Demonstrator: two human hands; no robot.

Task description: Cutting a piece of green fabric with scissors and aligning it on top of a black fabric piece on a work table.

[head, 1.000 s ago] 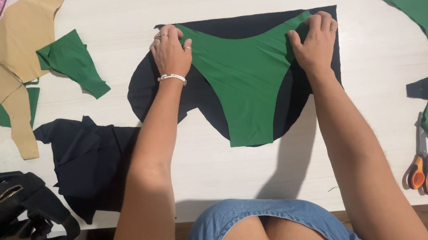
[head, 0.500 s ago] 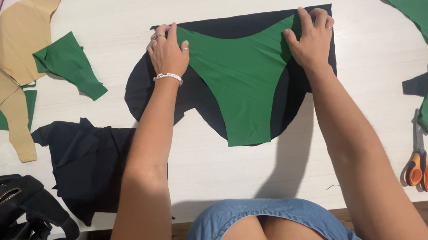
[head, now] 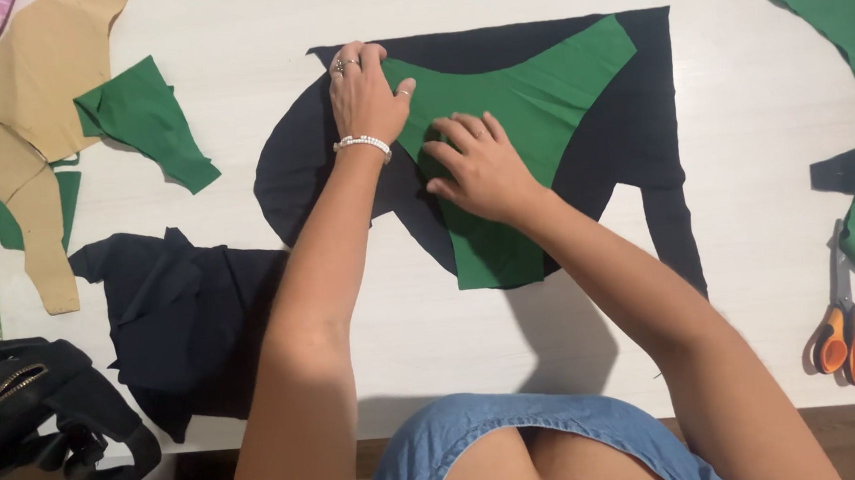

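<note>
- Green cut piece (head: 519, 113) lies flat on the black fabric (head: 632, 146), mid-table, its narrow end toward the near edge.
- Left hand (head: 365, 94) rests flat on the piece's far-left corner, fingers loosely spread, gripping nothing.
- Right hand (head: 483, 166) lies palm-down on the piece's middle, fingers extended toward the left, nothing grasped.
- Risk: the far-right corner is unpinned; any sideways push by the right hand may well wrinkle or shift the green layer off the black.
- Orange-handled scissors (head: 845, 331) lie well apart, right.

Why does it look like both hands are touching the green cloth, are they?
Touching. The head view shows the left hand pressing the green cloth's left corner and the right hand lying flat on its middle.
</note>
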